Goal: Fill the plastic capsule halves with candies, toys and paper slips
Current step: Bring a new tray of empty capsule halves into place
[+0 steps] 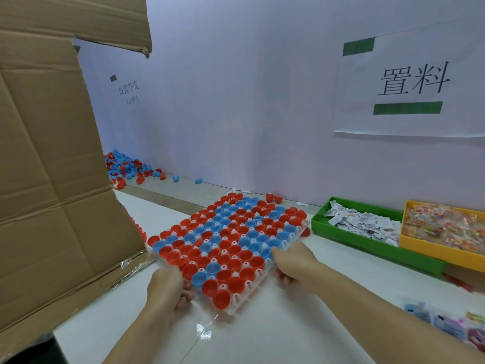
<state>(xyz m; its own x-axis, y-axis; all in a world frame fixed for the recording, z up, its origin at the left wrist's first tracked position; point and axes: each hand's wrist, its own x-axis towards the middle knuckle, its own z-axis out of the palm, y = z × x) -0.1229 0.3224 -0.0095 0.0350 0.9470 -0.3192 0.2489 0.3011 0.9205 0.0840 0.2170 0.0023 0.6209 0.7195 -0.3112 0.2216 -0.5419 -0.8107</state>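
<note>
A white plastic tray (237, 307) lies on the white table, holding several rows of open red and blue capsule halves (225, 237), all empty. My left hand (165, 287) grips the tray's near left edge, fingers curled under it. My right hand (291, 261) grips the tray's right edge. A green bin (349, 241) with paper slips (359, 220) stands to the right. Beside it, a yellow bin (435, 252) holds wrapped candies (443, 227). Small toys in bags (446, 324) lie at the near right.
A large open cardboard box (52, 179) stands at the left, close to the tray. Loose red and blue capsule halves (128, 168) are piled along the far wall at the left. Two loose red halves (273, 197) sit behind the tray.
</note>
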